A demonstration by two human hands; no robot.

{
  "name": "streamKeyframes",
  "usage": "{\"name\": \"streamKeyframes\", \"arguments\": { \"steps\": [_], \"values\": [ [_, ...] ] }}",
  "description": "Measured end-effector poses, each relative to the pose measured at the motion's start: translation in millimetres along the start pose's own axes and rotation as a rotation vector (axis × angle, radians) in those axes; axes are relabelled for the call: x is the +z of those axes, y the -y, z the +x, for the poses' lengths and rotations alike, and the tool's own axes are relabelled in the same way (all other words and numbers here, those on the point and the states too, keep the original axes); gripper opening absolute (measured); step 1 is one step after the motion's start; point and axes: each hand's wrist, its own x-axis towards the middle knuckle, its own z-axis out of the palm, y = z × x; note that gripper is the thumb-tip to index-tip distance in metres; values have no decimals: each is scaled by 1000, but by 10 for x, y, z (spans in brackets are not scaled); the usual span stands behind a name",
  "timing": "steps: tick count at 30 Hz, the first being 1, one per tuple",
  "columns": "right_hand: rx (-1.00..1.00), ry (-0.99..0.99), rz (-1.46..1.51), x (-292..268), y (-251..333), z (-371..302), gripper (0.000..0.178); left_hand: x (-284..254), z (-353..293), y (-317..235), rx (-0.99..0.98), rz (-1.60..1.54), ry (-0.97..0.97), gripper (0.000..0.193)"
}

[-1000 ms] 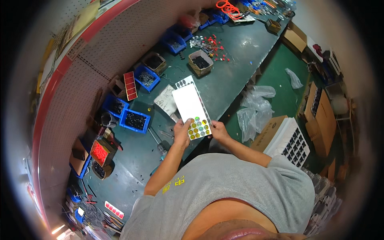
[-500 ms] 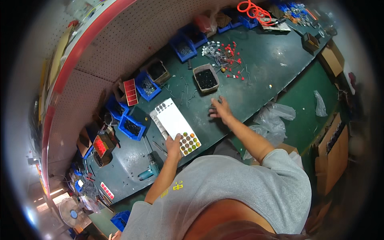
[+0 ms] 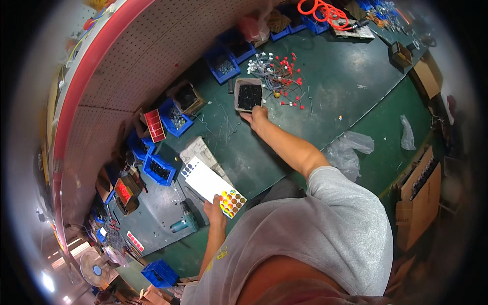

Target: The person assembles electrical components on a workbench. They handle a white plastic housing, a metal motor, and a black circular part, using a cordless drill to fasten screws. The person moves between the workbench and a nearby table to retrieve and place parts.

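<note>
My left hand pinches the lower edge of a white sticker sheet. Shiny round yellow and orange stickers cover its near end, and a few dark ovals mark its far end. At the middle of the bench, my right hand grips the near edge of a small square box filled with tiny black parts; some of its fingers are hidden against the box. Beside the sticker sheet, on its far side, lies a crumpled grey-white sheet.
Cables with red and white connectors spread right of the box. Blue bins of small parts line the pegboard. A teal power drill lies left of my left hand. A coiled red hose sits at the far end.
My right hand has reached forward from over the bench and taken hold of the box. My left hand has drawn the sticker sheet toward me, uncovering more of the grey-white sheet.
</note>
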Motion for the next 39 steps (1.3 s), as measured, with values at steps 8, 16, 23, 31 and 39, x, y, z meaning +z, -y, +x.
{"name": "streamKeyframes", "arguments": {
  "steps": [8, 16, 23, 31, 39],
  "values": [
    [-143, 235, -483, -151, 803, 353, 57, 106, 133, -60, -16, 32, 83, 31],
    [-635, -608, -1585, -1512, 1472, -279, 105, 102, 371, 122, 16, 60, 164, 30],
    [-796, -327, -1484, -829, 1134, 306, 90, 322, 240, 177, 15, 85, 122, 22],
    [-824, -376, -1306, 96, 1272, 1317, 72, 190, -67, 293, 16, 69, 12, 25],
    [-1272, -168, -1198, -211, 1523, 1118, 73, 36, -139, 503, 32, -4, -24, 28]
  ]
}}
